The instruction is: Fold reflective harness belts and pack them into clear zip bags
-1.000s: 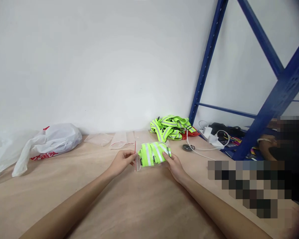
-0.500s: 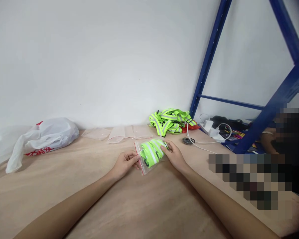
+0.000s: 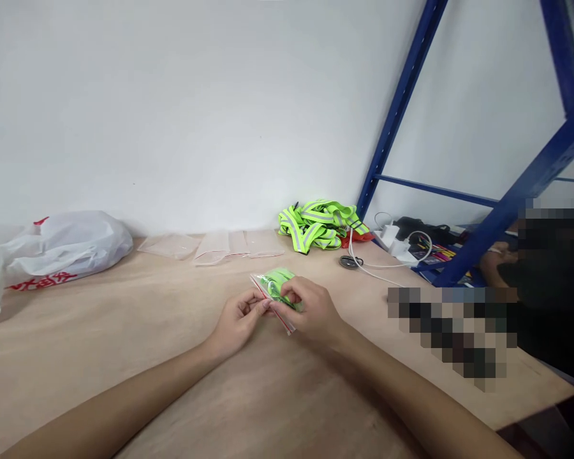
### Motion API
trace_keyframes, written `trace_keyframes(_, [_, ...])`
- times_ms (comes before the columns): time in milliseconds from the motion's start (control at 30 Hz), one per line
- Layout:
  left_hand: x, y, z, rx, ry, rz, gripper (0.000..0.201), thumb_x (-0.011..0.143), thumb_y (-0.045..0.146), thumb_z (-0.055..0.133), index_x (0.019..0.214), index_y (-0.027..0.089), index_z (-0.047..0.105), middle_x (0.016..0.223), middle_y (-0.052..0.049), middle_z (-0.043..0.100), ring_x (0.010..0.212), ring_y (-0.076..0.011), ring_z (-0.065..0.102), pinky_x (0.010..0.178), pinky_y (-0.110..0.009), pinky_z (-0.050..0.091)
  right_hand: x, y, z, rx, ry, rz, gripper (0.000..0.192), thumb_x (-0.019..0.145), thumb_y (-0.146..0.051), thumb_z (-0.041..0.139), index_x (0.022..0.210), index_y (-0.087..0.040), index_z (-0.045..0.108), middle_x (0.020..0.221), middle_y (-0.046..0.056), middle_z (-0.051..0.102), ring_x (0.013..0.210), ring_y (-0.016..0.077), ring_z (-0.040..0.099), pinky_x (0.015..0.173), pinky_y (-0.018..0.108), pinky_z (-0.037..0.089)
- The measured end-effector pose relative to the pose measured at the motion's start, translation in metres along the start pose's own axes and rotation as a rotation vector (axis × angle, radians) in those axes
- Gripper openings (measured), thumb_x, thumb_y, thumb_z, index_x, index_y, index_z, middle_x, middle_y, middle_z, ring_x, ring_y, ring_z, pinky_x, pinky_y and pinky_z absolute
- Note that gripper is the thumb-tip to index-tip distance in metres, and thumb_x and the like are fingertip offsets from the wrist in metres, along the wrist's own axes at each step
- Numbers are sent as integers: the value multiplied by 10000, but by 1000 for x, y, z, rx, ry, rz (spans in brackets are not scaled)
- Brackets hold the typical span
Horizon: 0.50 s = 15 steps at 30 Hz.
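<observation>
A folded neon-yellow reflective strap (image 3: 276, 282) already sits inside the small clear zip bag (image 3: 273, 294), which lies low over the wooden surface (image 3: 124, 331) in front of the person. What looks unfinished is the closure: both hands meet at the bag's red-lined mouth, and whether that seal is fully pressed along its length cannot be told from here.

The left hand (image 3: 236, 322) has its fingers pressed together, pinching the near edge of the bag's mouth. The right hand (image 3: 310, 312) curls over the bag from the far side, thumb and fingers pinching the same red strip (its palm hides much of the bag).

Farther back, a loose pile of reflective straps (image 3: 318, 223) lies unbagged against the wall, and a row of flat empty clear bags (image 3: 220, 245) rests to its left, so more straps and bags remain apart. A white plastic carrier bag (image 3: 52, 245) with red print slumps at the left; its contents do not show. A white charger and cable (image 3: 387, 239) lie near the blue rack (image 3: 397, 108).
</observation>
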<state>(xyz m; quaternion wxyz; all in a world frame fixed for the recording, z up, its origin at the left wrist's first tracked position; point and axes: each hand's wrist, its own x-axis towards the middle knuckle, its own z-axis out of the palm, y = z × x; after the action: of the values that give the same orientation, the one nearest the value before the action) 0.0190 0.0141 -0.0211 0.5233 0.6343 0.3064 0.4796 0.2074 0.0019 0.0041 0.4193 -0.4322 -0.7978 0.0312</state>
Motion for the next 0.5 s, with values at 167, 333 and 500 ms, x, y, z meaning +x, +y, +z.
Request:
trace_keyframes(167, [3, -3, 1, 92, -20, 31, 414, 875, 566, 632, 845, 161, 717, 829, -62, 728, 800, -203, 653, 755, -295, 529, 3, 1, -1, -57, -83, -108, 327, 917, -507, 624, 776, -219, 560, 716, 4, 621, 636, 145, 528, 600, 267, 360])
trace_keyframes(333, [4, -1, -1, 102, -67, 13, 388, 891, 539, 617, 880, 163, 711, 878, -68, 732, 843, -213, 649, 787, -299, 514, 6, 1, -9, -119, -176, -129, 272, 893, -440, 664, 780, -225, 542, 775, 17, 635, 705, 172, 544, 633, 278, 363])
trace_keyframes(500, [7, -1, 0, 80, -97, 10, 386, 890, 534, 612, 797, 165, 674, 793, -45, 690, 772, -189, 612, 742, -284, 487, 5, 0, -11, -123, -241, -151, 182, 920, -309, 594, 777, -224, 519, 781, 23, 621, 717, 178, 538, 638, 283, 371])
